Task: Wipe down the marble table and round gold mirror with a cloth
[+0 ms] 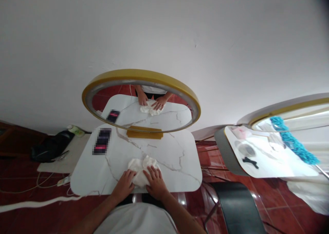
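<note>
A crumpled white cloth point(140, 175) lies near the front edge of a white marble-patterned table point(84, 170). My left hand point(125, 185) is at the cloth's left side, its fingers curled together over the edge. On the right part of the cloth rests my right hand point(156, 184), palm down with fingers spread. A round gold-framed mirror point(144, 74) stands at the back of the table and reflects both hands and the cloth. Toward the back left of the tabletop is a dark, pixelated object point(102, 141).
To the right, a second white table point(267, 163) holds a black item point(250, 162), beside a blue fluffy duster point(295, 141). A black chair point(239, 206) stands between the tables. Left are a black bag point(52, 144), a green bottle point(76, 131) and a white cable point(38, 203).
</note>
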